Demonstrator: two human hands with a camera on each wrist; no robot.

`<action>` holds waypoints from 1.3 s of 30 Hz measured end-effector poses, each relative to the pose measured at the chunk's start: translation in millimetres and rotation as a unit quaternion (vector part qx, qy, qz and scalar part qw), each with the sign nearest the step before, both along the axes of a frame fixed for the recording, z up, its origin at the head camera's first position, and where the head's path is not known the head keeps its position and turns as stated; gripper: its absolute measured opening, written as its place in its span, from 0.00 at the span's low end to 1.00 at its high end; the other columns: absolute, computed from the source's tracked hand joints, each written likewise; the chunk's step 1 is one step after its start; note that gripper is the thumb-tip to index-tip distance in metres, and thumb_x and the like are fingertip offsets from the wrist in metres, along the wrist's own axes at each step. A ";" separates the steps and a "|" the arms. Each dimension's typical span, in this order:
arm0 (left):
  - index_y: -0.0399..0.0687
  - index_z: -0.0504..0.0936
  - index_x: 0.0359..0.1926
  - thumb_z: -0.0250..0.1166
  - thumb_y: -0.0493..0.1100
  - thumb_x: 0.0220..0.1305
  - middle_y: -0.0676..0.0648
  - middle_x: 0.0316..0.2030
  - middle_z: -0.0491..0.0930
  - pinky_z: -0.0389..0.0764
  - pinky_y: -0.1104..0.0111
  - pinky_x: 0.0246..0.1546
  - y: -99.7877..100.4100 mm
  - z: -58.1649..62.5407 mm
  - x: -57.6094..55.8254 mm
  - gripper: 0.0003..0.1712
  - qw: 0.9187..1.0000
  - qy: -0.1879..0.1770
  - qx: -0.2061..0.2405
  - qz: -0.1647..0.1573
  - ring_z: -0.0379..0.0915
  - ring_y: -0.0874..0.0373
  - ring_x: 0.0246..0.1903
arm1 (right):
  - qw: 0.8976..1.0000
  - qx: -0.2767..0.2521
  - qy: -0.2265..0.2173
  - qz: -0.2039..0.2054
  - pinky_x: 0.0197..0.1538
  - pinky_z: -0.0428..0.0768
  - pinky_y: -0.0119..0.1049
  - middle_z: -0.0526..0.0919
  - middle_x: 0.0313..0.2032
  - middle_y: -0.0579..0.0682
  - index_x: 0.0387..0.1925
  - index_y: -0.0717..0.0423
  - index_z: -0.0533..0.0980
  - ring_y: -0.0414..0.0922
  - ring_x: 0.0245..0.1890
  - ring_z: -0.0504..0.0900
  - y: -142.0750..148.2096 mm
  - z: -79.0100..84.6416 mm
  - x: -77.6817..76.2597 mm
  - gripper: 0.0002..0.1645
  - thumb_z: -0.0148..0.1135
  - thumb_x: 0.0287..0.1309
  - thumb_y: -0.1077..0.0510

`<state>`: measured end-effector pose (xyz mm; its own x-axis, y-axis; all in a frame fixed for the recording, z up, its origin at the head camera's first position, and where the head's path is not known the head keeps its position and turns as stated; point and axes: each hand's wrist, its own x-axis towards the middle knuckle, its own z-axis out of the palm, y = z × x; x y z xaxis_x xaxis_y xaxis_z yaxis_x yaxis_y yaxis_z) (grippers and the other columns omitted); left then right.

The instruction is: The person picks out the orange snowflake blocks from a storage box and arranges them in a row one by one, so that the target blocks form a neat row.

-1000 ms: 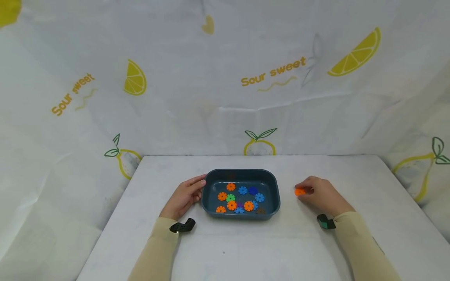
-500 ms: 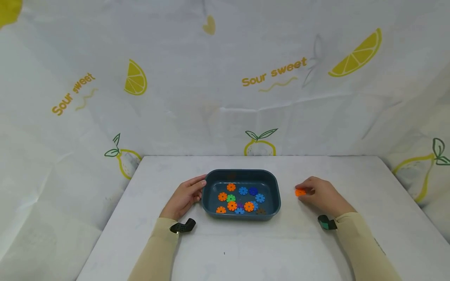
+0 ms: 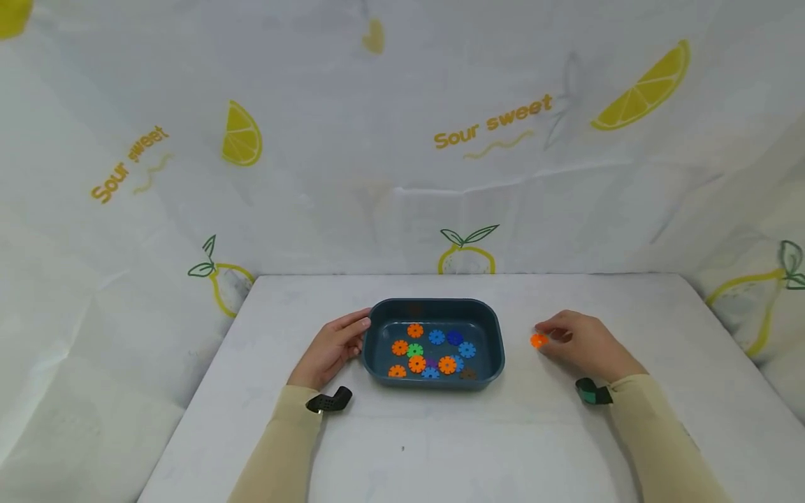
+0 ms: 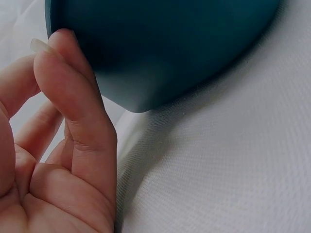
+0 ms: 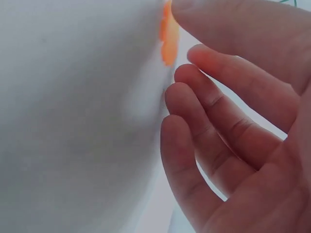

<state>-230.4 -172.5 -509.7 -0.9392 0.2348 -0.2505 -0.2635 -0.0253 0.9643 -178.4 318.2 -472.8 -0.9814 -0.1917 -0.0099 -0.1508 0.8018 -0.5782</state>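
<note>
A dark teal tray (image 3: 434,384) on the white table holds several notched plastic discs in orange, blue, green, purple and brown. At the tray's left end my left hand (image 3: 330,353) holds the rim; in the left wrist view its fingertips (image 4: 63,43) meet the tray wall (image 4: 170,53). To the tray's right, an orange notched disc (image 3: 538,341) is at the fingertips of my right hand (image 3: 581,344). In the right wrist view the thumb tip overlaps this orange disc (image 5: 168,41), while the other fingers (image 5: 177,141) stay loosely bent and apart from it.
A white sheet with printed lemons (image 3: 467,260) hangs behind the table (image 3: 465,447) and along its sides. Each wrist bears a dark strap-on device, one on the left (image 3: 330,400) and one on the right (image 3: 592,392).
My right hand has shifted slightly right and loosened its fingers, so more of the orange disc shows. My left hand keeps its place at the tray. The head view has tilted slightly.
</note>
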 end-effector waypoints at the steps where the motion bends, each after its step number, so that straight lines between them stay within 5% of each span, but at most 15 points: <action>1: 0.55 0.82 0.71 0.72 0.54 0.74 0.51 0.40 0.79 0.78 0.74 0.34 0.8 -0.1 -0.6 0.28 1.000 0.001 0.000 0.000 0.72 0.59 0.33 | 1.000 -0.004 0.002 0.002 0.55 0.84 0.38 0.88 0.53 0.49 0.59 0.50 0.87 0.49 0.53 0.84 -0.5 2.2 -0.5 0.21 0.75 0.66 0.53; 5: 0.56 0.82 0.71 0.72 0.55 0.74 0.51 0.40 0.79 0.78 0.74 0.34 3.4 -0.1 -2.4 0.28 1.000 0.004 -0.002 0.000 0.71 0.59 0.34 | 1.000 -0.016 0.002 0.017 0.54 0.86 0.34 0.88 0.53 0.49 0.61 0.51 0.86 0.48 0.53 0.85 -8.1 14.9 -5.7 0.24 0.77 0.66 0.52; 13: 0.61 0.84 0.68 0.73 0.57 0.72 0.49 0.41 0.79 0.79 0.74 0.35 1.2 0.3 -3.1 0.27 1.000 0.000 -0.007 0.006 0.72 0.57 0.35 | 0.994 -0.002 0.029 0.104 0.62 0.86 0.56 0.90 0.54 0.52 0.59 0.51 0.86 0.49 0.52 0.86 -44.2 56.1 -32.2 0.22 0.78 0.65 0.54; 20: 0.60 0.84 0.68 0.74 0.58 0.71 0.50 0.40 0.79 0.78 0.74 0.35 -0.2 0.5 -3.5 0.28 1.000 -0.003 0.000 -0.001 0.72 0.58 0.35 | 0.983 -0.001 -0.023 0.180 0.63 0.85 0.56 0.89 0.55 0.46 0.61 0.49 0.86 0.50 0.56 0.86 -87.5 82.1 -49.6 0.22 0.77 0.67 0.54; 30: 0.60 0.84 0.68 0.74 0.57 0.72 0.50 0.43 0.80 0.79 0.73 0.36 -3.5 -0.8 -5.0 0.27 1.000 0.002 0.002 -0.003 0.72 0.58 0.36 | 0.951 0.092 -0.078 0.284 0.59 0.87 0.44 0.89 0.53 0.46 0.59 0.51 0.87 0.44 0.52 0.86 -150.7 82.2 -64.2 0.22 0.79 0.65 0.54; 39: 0.60 0.84 0.69 0.74 0.55 0.72 0.50 0.43 0.79 0.78 0.73 0.37 -6.0 -0.8 -6.5 0.27 1.000 -0.005 0.014 -0.006 0.73 0.57 0.37 | 0.929 0.160 -0.111 0.314 0.59 0.86 0.42 0.89 0.50 0.42 0.56 0.48 0.88 0.41 0.48 0.84 -181.5 65.2 -68.9 0.19 0.80 0.63 0.56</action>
